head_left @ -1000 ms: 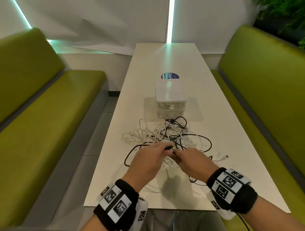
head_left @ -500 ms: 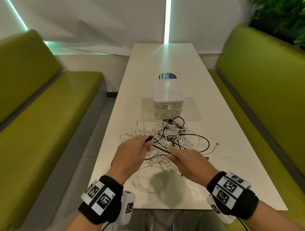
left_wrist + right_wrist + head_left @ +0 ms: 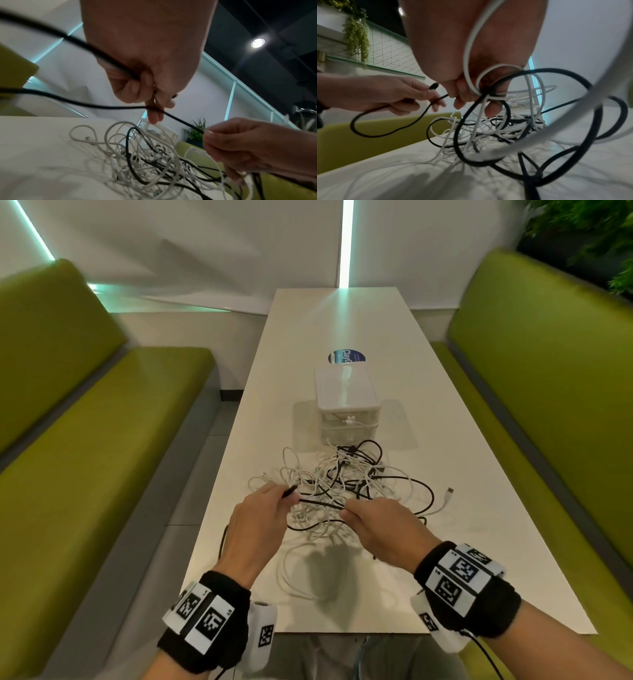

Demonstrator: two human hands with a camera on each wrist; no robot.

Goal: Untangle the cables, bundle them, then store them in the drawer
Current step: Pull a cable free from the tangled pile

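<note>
A tangle of white and black cables (image 3: 346, 487) (image 3: 147, 159) (image 3: 501, 127) lies on the white table (image 3: 342, 330) in front of a small translucent drawer unit (image 3: 346, 402). My left hand (image 3: 260, 518) (image 3: 150, 75) (image 3: 388, 93) pinches a black cable (image 3: 320, 502) (image 3: 181, 121) near its plug end (image 3: 290, 491) (image 3: 433, 86). A short stretch of that cable runs taut to my right hand (image 3: 376, 529) (image 3: 243, 146) (image 3: 471, 75), which grips it together with white loops above the pile. Both hands hover over the near part of the tangle.
Green benches (image 3: 85, 440) (image 3: 548, 392) flank the table on both sides. A round blue sticker (image 3: 346, 358) lies behind the drawer unit. A white plug (image 3: 449, 492) sticks out at the right of the pile. The table's near edge (image 3: 376, 632) is just before my wrists.
My hands have drawn apart, the left moving left with the black plug end, stretching the black cable between them. The pile has shifted slightly.
</note>
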